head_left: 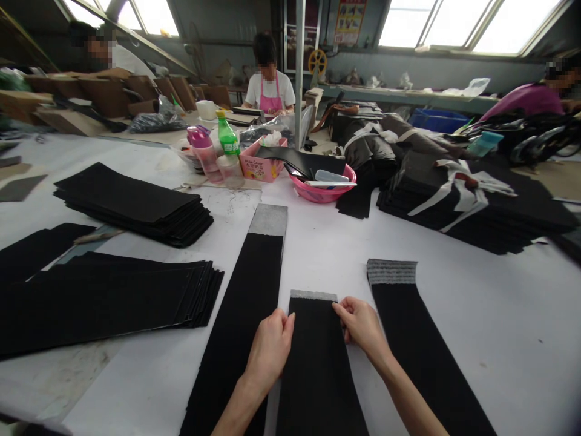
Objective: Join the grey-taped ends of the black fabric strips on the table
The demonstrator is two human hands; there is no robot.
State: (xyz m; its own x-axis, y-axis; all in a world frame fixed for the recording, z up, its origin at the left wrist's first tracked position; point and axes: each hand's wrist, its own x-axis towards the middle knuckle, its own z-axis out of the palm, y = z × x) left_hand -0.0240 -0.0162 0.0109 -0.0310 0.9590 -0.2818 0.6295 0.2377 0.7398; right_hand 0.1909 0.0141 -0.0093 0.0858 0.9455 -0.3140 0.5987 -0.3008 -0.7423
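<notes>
Between my two hands lies a long black strip (pixel 318 357) with a narrow grey band along its far end. My left hand (pixel 271 342) is closed, pinching the strip's left edge near that end. My right hand (pixel 358 321) pinches the right edge close to the far corner, its thumb and finger together. Left of it runs another black strip (pixel 245 309) with a wide grey end, partly behind my left hand and forearm. On the right lies a black strip or stack (pixel 422 327), its far end showing several grey stepped edges.
Black sheets lie in stacks at left (pixel 131 200) and nearer left (pixel 113 290). A tied black bundle (pixel 481 206) sits at right. Ahead stand a pink basin (pixel 318 192), a pink box (pixel 261 168) and a green bottle (pixel 227 136). Several people work beyond.
</notes>
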